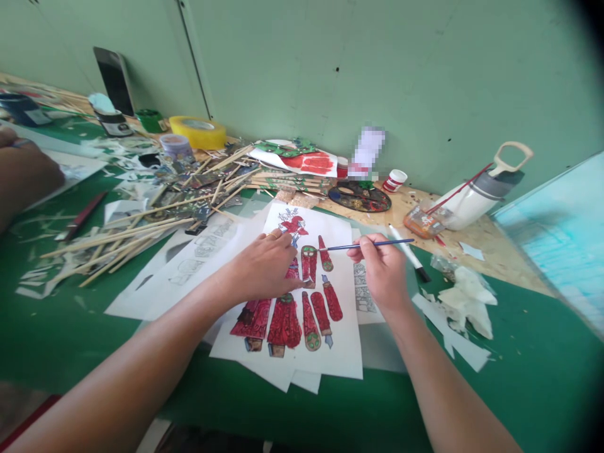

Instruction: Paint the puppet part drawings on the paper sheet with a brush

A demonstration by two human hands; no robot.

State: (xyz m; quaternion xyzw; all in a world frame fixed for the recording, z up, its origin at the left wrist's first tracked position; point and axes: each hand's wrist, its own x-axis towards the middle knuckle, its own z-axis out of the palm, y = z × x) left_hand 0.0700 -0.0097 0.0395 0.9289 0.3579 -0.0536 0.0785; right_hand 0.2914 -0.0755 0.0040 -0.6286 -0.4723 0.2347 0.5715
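A white sheet (287, 371) with red and green painted figure parts lies in front of me, over several other papers. My left hand (271, 264) rests flat on it, fingers stretched out, covering part of the drawing. In my right hand (380, 264) is a thin blue paintbrush (387, 243), pinched between thumb and fingers. The brush points left, its tip at the green patch on one of the upper red pieces. Whether the tip touches the paper I cannot tell. A white marker with a black end (409, 253) lies just beyond my right hand.
Thin wooden sticks (136, 239) and paper scraps are heaped at left, near a dark red cutter (85, 217). Behind are yellow tape (198, 133), paint jars and a dark palette (359, 196). A white bottle (476, 198) stands right; another person's arm (26, 170) enters left.
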